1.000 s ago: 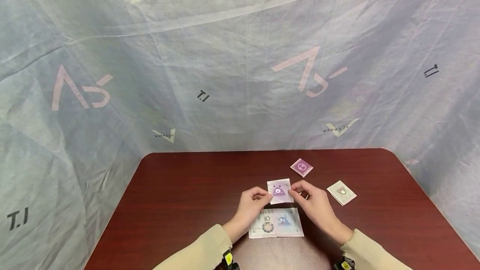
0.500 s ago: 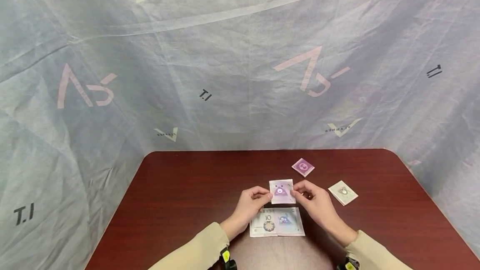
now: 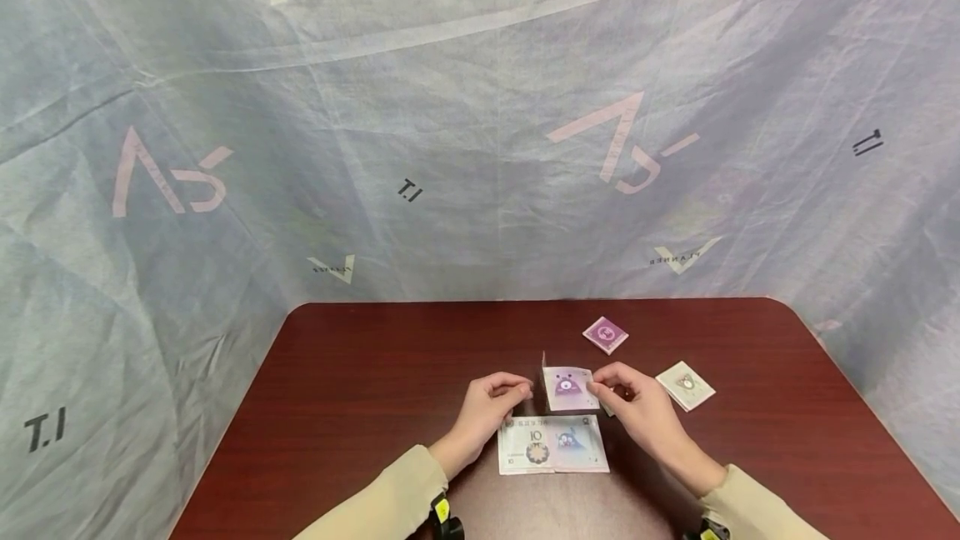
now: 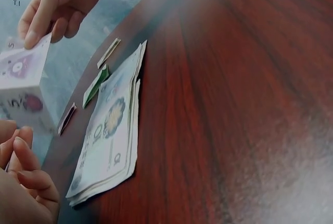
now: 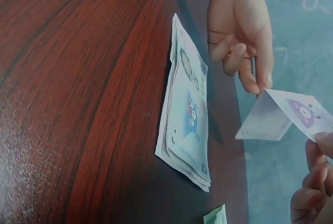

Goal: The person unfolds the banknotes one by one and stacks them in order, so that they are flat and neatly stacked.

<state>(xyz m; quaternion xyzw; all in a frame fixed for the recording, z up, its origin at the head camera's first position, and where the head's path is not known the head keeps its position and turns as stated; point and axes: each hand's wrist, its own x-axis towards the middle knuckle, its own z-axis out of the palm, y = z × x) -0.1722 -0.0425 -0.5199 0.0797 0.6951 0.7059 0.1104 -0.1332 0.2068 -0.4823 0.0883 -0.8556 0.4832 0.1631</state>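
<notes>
My right hand [image 3: 637, 408] pinches the right edge of a purple 5 banknote [image 3: 568, 388], a play note with a cartoon monster. The note is part unfolded, its other flap standing behind the fold; the left wrist view shows a "5" on that flap. My left hand [image 3: 487, 415] is just left of the fold, thumb and index tips together, and the head view shows a small gap between them and the note. In the right wrist view those fingertips overlap the fold's corner. Below both hands lies a flat stack of 10 banknotes [image 3: 553, 446] with a blue monster.
A folded purple note [image 3: 605, 335] lies farther back on the dark red table [image 3: 375, 373]. To the right is a pale folded note [image 3: 686, 386]. A green folded note [image 4: 96, 86] shows in the left wrist view. A grey cloth [image 3: 480, 148] hangs behind the table.
The left fingertips have moved off the purple note's left edge, leftwards. The note has swung partly apart at its fold, shifting slightly right. The right hand keeps its pinch. Stack and other notes stay put.
</notes>
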